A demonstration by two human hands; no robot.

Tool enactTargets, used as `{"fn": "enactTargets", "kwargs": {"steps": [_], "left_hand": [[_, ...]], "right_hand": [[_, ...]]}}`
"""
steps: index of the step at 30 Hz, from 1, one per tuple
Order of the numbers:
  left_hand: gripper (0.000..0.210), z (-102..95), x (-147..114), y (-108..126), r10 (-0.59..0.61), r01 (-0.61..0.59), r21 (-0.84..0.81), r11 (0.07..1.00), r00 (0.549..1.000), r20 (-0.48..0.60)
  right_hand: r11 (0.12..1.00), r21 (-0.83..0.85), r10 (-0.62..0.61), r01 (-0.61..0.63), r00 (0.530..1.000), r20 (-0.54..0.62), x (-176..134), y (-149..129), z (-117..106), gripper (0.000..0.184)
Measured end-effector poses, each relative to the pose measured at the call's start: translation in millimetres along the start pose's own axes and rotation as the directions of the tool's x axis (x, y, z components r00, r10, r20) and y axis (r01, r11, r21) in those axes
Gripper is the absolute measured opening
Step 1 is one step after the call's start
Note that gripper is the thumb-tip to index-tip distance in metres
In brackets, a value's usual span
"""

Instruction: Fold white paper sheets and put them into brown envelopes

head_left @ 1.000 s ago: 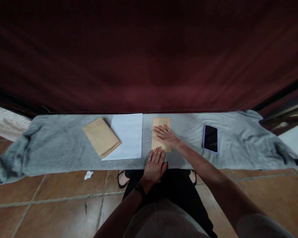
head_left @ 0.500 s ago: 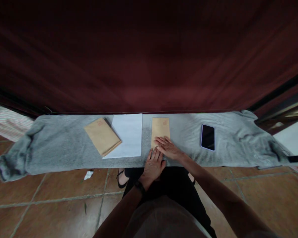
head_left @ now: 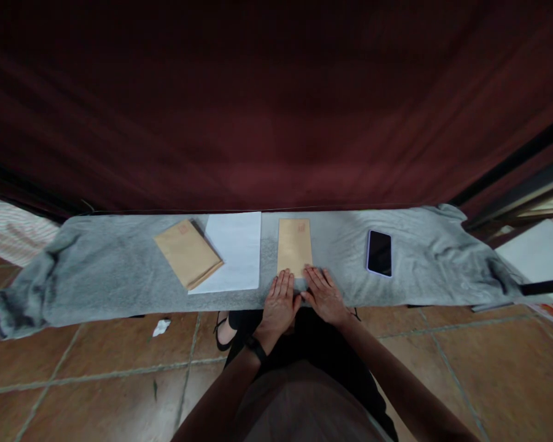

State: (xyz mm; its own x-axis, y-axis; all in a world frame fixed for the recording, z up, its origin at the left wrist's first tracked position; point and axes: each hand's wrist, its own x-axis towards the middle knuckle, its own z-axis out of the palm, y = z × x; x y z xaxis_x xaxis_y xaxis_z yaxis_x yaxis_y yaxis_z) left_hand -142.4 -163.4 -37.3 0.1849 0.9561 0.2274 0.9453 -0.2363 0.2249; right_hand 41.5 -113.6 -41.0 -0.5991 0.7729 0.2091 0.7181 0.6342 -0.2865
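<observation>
A brown paper envelope (head_left: 295,242) with a small reddish stamp mark lies flat on the grey cloth in front of me. My left hand (head_left: 280,304) lies flat with fingers stretched out, its fingertips on the envelope's near left corner. At the near right corner, my right hand (head_left: 325,296) also rests flat, its fingertips touching the edge. Neither hand grips anything. To the left, a stack of brown envelopes (head_left: 188,252) lies at a slant, partly over white paper (head_left: 237,245).
A phone (head_left: 379,253) in a purple case lies on the grey cloth (head_left: 105,264) at the right. Dark red fabric (head_left: 267,141) rises behind the narrow cloth-covered surface. A crumpled white scrap (head_left: 161,327) is on the tiled floor (head_left: 120,393).
My right hand has moved off the envelope's middle, towards me and to the right, onto its near right corner. My left hand stays at the near end.
</observation>
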Motion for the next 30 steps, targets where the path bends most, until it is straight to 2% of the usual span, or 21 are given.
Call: {"fn": "enactTargets", "kwargs": {"steps": [4, 9, 12, 15, 17, 20, 23, 26, 28, 30], "left_hand": [[0.046, -5.3, 2.2, -4.5, -0.105, 0.102, -0.069, 0.992, 0.993, -0.048], [0.04, -11.0, 28.2, -8.4, -0.308, 0.287, -0.216, 0.933, 0.949, -0.068], [0.043, -11.2, 46.0, -10.5, -0.46, 0.434, -0.288, 0.853, 0.887, -0.025], [0.051, -11.6, 58.7, -14.2, -0.599, 0.555, -0.404, 0.727, 0.8, 0.02], [0.054, -13.1, 64.6, -17.2, -0.661, 0.598, -0.502, 0.625, 0.748, 0.068], [0.047, -16.8, 70.9, -22.2, -0.69, 0.623, -0.603, 0.498, 0.706, 0.159], [0.025, -21.4, 74.5, -25.8, -0.673, 0.626, -0.651, 0.428, 0.702, 0.233], [0.008, -29.2, 75.9, -22.5, -0.612, 0.586, -0.729, 0.354, 0.735, 0.294], [0.006, -37.9, 77.5, -14.2, -0.568, 0.541, -0.78, 0.315, 0.766, 0.302], [0.011, -49.3, 80.4, -1.9, -0.523, 0.474, -0.831, 0.29, 0.806, 0.278]], "right_hand": [[0.999, -0.006, 0.053, -0.054, 0.998, -0.039, -2.4, -6.0, 3.7, 0.065], [0.993, -0.017, 0.118, -0.119, 0.991, -0.066, -0.4, -18.8, 10.2, 0.065], [0.988, -0.027, 0.15, -0.152, 0.986, -0.077, 1.2, -24.3, 11.3, 0.062], [0.983, -0.043, 0.176, -0.18, 0.981, -0.087, 3.0, -29.1, 10.8, 0.059], [0.979, -0.061, 0.19, -0.196, 0.978, -0.088, 4.6, -32.5, 10.1, 0.058], [0.971, -0.081, 0.22, -0.227, 0.972, -0.087, 8.3, -37.6, 8.7, 0.056], [0.962, -0.081, 0.253, -0.26, 0.964, -0.084, 14.5, -43.2, 6.1, 0.056], [0.957, -0.046, 0.28, -0.285, 0.956, -0.091, 23.3, -47.8, 1.2, 0.058], [0.951, 0.021, 0.31, -0.31, 0.945, -0.108, 30.5, -48.0, -3.6, 0.056], [0.926, 0.158, 0.364, -0.343, 0.922, -0.133, 38.0, -44.2, -9.0, 0.052]]}}
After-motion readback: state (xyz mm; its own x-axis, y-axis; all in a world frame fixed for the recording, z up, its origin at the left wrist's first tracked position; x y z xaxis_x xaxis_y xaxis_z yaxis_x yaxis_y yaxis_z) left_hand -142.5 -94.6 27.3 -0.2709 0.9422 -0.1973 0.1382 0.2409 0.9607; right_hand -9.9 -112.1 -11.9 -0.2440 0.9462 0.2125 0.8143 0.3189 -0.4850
